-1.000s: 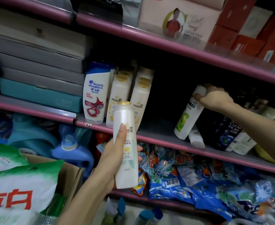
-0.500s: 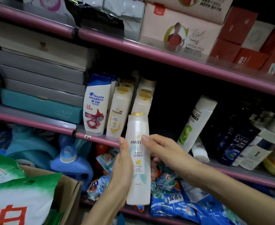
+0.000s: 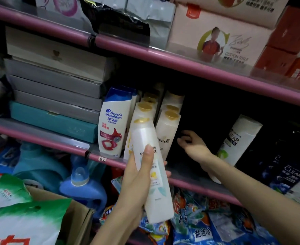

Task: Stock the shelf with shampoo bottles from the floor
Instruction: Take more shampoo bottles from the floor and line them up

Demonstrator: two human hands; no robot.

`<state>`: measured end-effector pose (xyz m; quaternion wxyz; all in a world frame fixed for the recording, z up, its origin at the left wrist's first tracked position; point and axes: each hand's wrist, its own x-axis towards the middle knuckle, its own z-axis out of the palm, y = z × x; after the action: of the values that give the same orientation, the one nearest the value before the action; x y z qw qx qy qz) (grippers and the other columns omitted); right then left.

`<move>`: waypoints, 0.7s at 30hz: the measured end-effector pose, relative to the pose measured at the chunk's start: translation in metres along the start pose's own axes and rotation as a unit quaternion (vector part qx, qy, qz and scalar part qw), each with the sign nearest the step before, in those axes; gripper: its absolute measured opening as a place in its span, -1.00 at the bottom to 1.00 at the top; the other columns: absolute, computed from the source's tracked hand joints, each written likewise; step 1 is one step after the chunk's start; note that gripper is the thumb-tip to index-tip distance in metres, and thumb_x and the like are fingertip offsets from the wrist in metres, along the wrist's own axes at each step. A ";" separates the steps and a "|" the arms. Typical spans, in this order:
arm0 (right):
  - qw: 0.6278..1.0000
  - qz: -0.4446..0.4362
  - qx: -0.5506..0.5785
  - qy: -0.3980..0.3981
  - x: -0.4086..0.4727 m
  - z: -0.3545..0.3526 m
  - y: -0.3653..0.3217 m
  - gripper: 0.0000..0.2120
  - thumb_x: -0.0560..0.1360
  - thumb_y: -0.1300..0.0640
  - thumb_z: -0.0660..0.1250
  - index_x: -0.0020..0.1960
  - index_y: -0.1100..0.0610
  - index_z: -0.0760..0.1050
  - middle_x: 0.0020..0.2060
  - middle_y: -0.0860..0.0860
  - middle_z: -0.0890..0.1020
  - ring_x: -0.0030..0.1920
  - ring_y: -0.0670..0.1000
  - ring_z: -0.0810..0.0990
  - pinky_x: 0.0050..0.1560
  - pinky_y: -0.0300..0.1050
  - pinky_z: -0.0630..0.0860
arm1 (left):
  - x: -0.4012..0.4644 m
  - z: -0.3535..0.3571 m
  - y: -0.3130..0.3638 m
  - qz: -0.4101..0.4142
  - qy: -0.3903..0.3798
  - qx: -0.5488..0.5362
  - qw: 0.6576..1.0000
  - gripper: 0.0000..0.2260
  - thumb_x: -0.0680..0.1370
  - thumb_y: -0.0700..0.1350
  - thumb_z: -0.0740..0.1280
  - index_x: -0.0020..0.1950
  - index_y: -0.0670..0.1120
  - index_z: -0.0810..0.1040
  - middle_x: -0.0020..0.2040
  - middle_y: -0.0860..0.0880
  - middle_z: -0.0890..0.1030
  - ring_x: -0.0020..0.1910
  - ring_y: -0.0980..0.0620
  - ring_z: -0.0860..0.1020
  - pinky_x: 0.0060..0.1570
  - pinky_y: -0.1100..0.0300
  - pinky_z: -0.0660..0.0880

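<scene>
We are gripping a white Pantene bottle (image 3: pixel 152 170) in our left hand (image 3: pixel 136 181), tilting it in front of the pink shelf edge (image 3: pixel 189 183). Our right hand (image 3: pixel 193 145), fingers loosely curled and holding nothing, is reaching into the dark gap between the shelved Pantene bottles (image 3: pixel 166 131) and a leaning Clear bottle (image 3: pixel 237 138)

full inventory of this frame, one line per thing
Pantene bottle: 1, white, gold cap, in left hand, tilted.
Pantene bottles: several, white, middle shelf.
Head & Shoulders bottle: at least 1, white and blue, left of Pantene.
Clear bottle: 1, white, leaning, right.
Dark Clear bottles: blue-black, count unclear, far right.
Flat boxes: 5, stacked, grey, bottom teal.
Tissue boxes: pink, top shelf.
Left hand: gripping bottle.
Right hand: in shelf gap, empty.
</scene>
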<state>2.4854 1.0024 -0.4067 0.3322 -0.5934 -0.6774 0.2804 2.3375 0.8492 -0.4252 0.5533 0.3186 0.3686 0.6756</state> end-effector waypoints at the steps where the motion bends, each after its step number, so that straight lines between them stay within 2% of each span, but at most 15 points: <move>1: 1.000 -0.002 -0.013 -0.011 0.009 0.005 0.002 -0.53 0.55 0.12 0.31 0.42 0.12 0.31 0.29 0.10 0.51 0.23 0.07 0.51 0.15 -0.15 0.45 | 0.002 -0.001 0.003 0.010 0.005 -0.012 1.000 -0.48 0.29 0.30 0.31 0.19 0.14 0.47 -0.12 -0.05 0.70 -0.18 -0.09 0.69 -0.33 0.14 0.59; 3: 0.998 -0.008 -0.037 -0.042 0.023 0.013 0.004 -0.46 0.51 0.14 0.36 0.44 0.12 0.28 0.32 0.06 0.49 0.26 0.03 0.49 0.24 -0.12 0.44 | 0.006 -0.006 0.009 0.023 0.016 -0.030 0.999 -0.48 0.28 0.31 0.32 0.18 0.16 0.49 -0.09 -0.06 0.70 -0.17 -0.09 0.69 -0.32 0.14 0.59; 6: 0.994 -0.026 -0.045 -0.094 0.034 0.022 0.006 -0.43 0.47 0.20 0.41 0.43 0.10 0.30 0.22 -0.04 0.51 0.15 -0.10 0.47 0.12 -0.25 0.40 | 0.013 -0.013 0.013 0.027 0.023 -0.053 0.998 -0.49 0.27 0.32 0.33 0.17 0.16 0.52 -0.05 -0.07 0.70 -0.12 -0.08 0.69 -0.30 0.14 0.60; 10: 0.993 -0.047 -0.041 -0.101 0.042 0.033 0.011 -0.58 0.49 0.23 0.37 0.33 0.25 0.43 0.21 0.12 0.57 0.12 -0.02 0.53 -0.02 -0.31 0.47 | 0.023 -0.019 0.018 0.039 0.035 -0.048 0.997 -0.49 0.28 0.32 0.28 0.14 0.12 0.52 -0.13 -0.07 0.71 -0.17 -0.06 0.69 -0.34 0.14 0.59; 11: 0.993 -0.053 -0.026 -0.099 0.044 0.035 0.013 -0.60 0.51 0.24 0.36 0.32 0.29 0.43 0.21 0.15 0.57 0.12 -0.01 0.53 -0.01 -0.29 0.49 | 0.025 -0.019 0.020 0.042 0.040 -0.045 0.997 -0.52 0.27 0.33 0.28 0.10 0.13 0.54 -0.14 -0.07 0.71 -0.19 -0.05 0.69 -0.36 0.15 0.59; 13: 0.994 -0.060 0.000 -0.093 0.046 0.039 0.015 -0.61 0.52 0.26 0.33 0.32 0.33 0.41 0.21 0.20 0.56 0.18 0.10 0.54 0.16 -0.06 0.52 | 0.028 -0.023 0.021 0.046 0.049 -0.044 0.997 -0.59 0.27 0.33 0.27 -0.01 0.15 0.58 -0.14 -0.07 0.71 -0.19 -0.05 0.69 -0.36 0.16 0.59; 15: 0.994 -0.061 0.001 -0.086 0.049 0.043 0.017 -0.60 0.53 0.21 0.34 0.32 0.28 0.40 0.19 0.18 0.56 0.20 0.14 0.53 0.24 0.10 0.48 | 0.030 -0.026 0.023 0.047 0.060 -0.044 0.996 -0.58 0.26 0.34 0.28 -0.01 0.14 0.58 -0.14 -0.08 0.71 -0.19 -0.06 0.69 -0.36 0.15 0.60; 19: 0.997 -0.027 0.010 -0.070 0.062 0.048 0.019 -0.65 0.52 0.18 0.36 0.28 0.21 0.42 0.10 0.08 0.55 0.11 0.04 0.53 0.16 -0.02 0.49 | 0.034 -0.031 0.026 0.064 0.078 -0.023 0.995 -0.52 0.26 0.34 0.26 0.05 0.11 0.55 -0.15 -0.06 0.71 -0.21 -0.06 0.69 -0.38 0.16 0.59; 21: 0.997 -0.021 0.043 -0.059 0.068 0.051 0.018 -0.84 0.52 0.24 0.35 0.09 0.16 0.48 -0.02 0.05 0.56 0.00 0.02 0.54 0.08 -0.03 0.50 | 0.036 -0.033 0.026 0.068 0.088 -0.015 0.994 -0.51 0.25 0.34 0.25 0.07 0.12 0.52 -0.16 -0.06 0.71 -0.23 -0.08 0.69 -0.40 0.17 0.59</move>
<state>2.4521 1.0726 -0.4444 0.3227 -0.5464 -0.6955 0.3371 2.2900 0.8767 -0.4194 0.4758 0.2743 0.3832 0.7427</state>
